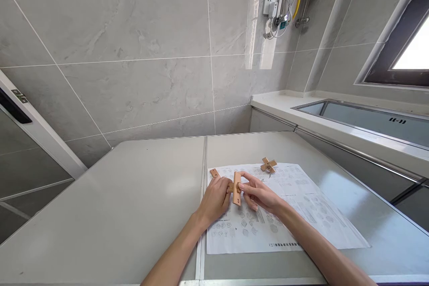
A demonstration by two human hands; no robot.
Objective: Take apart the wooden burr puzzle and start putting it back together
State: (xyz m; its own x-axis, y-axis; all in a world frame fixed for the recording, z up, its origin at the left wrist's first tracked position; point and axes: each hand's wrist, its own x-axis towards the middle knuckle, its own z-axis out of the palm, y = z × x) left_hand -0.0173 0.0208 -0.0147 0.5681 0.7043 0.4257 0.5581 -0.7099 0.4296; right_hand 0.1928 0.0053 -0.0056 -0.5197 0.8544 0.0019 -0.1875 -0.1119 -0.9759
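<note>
My left hand [216,195] is closed around one side of a small wooden assembly over the printed sheet. A flat wooden strip [237,189] marked with a 2 stands out at the front of this assembly. The fingers of my right hand [258,193] pinch the strip and a small round piece at its middle. Another wooden end [214,173] with a dark hole shows above my left knuckles; I cannot tell whether it is joined to the strip. Beyond my right hand a cross-shaped wooden piece [268,165] rests at the sheet's far edge.
Under my hands lies a large white sheet [321,228] of printed diagrams, on a pale table [161,201] with a seam down its middle. A counter with a sink [365,118] runs along the right. A white door frame [43,129] stands at the left.
</note>
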